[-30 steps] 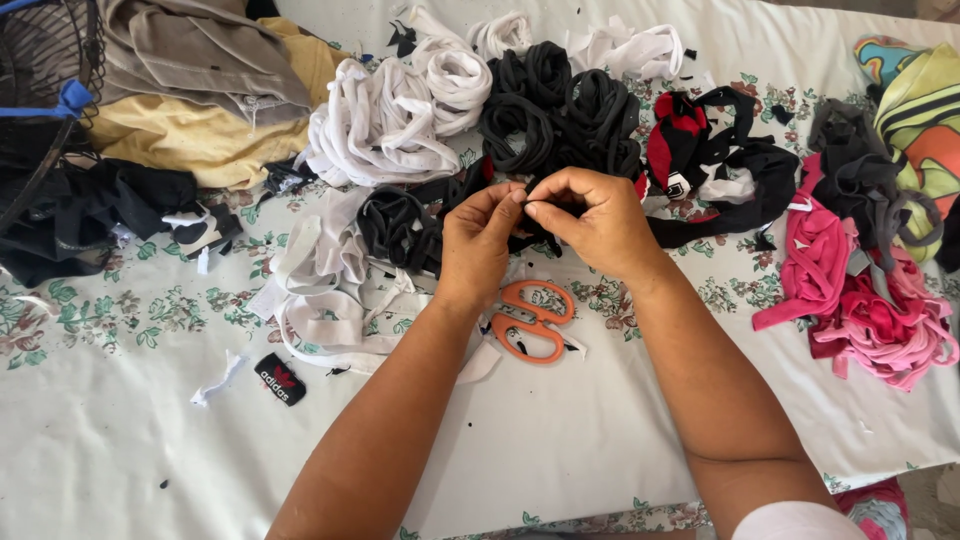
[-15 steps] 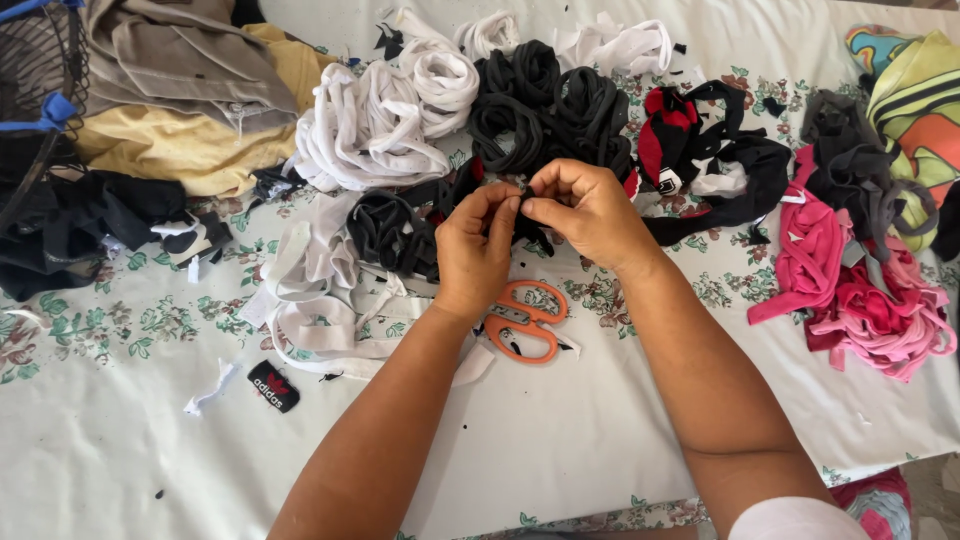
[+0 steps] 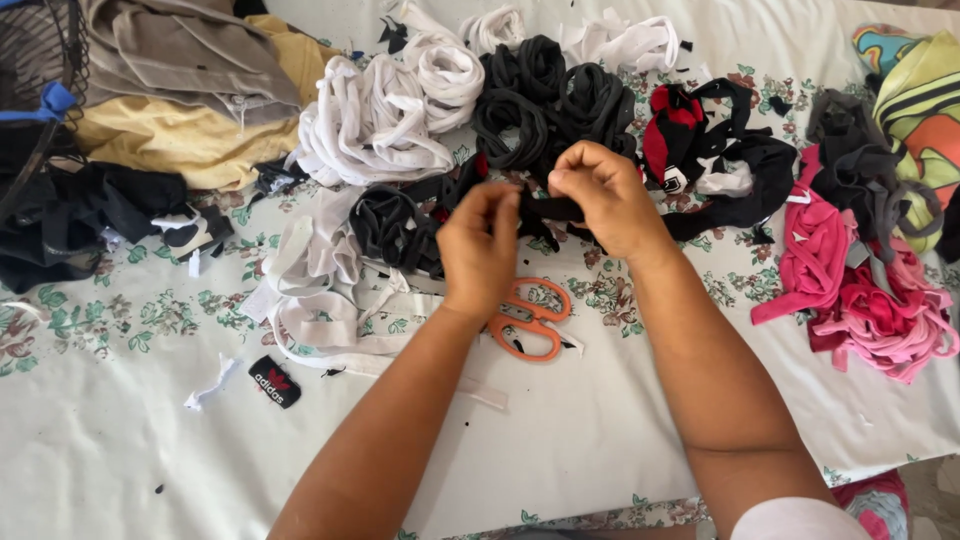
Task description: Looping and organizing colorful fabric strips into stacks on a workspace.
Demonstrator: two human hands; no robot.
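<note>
Black strip at centre frame, pinched between left hand and right hand, above orange scissors on floral cloth, white strips upper left, pink strips right.

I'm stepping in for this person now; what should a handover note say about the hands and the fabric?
Left hand and right hand: both pinch one black strip above the table.
Scissors: orange, lying under the hands, untouched.
Done: rolled black loops and white loops piled behind; pink strips at right.
Left: flat white strips and uncut clothes at left.
</note>
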